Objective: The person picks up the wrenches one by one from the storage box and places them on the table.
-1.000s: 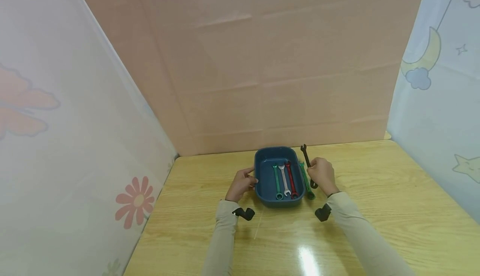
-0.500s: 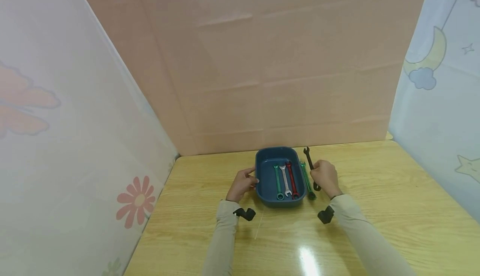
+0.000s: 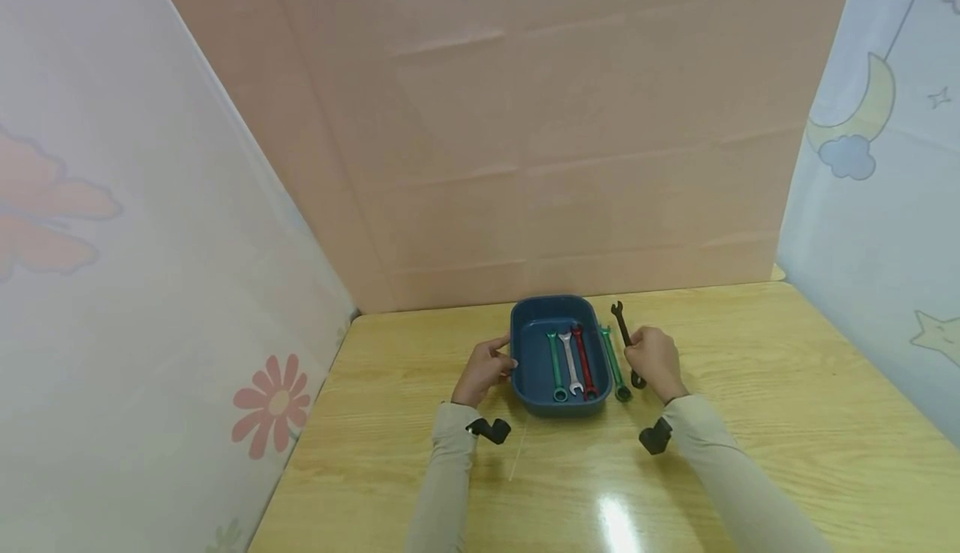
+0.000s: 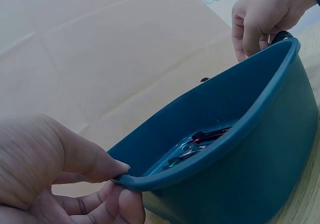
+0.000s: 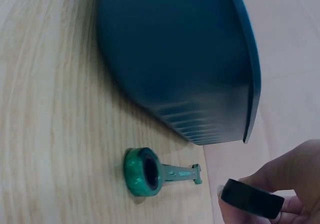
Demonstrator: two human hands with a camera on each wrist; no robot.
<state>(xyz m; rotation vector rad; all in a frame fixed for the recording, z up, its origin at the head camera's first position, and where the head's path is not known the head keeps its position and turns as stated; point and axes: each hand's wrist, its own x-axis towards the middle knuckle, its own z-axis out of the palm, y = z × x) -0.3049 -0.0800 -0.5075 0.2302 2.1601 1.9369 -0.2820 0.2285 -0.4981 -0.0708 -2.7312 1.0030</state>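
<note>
Head view: three wrenches (image 3: 572,363) (green, silver, red) lie side by side inside the blue tray (image 3: 525,353) at the far middle of the table (image 3: 750,386), a second green wrench (image 3: 614,364) lies on the table just right of the tray, and the right hand (image 3: 657,359) grips a black wrench (image 3: 624,334) right of that one, so by my judgement two remain outside. Left wrist view: the left hand (image 4: 55,179) pinches the tray's left rim. Right wrist view: the right fingers (image 5: 295,184) curl round the black wrench's ring end, near the green wrench's ring on the table beside the tray wall.

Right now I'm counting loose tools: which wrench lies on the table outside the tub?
The green wrench right of the blue tub; the others lie inside or are held.
</note>
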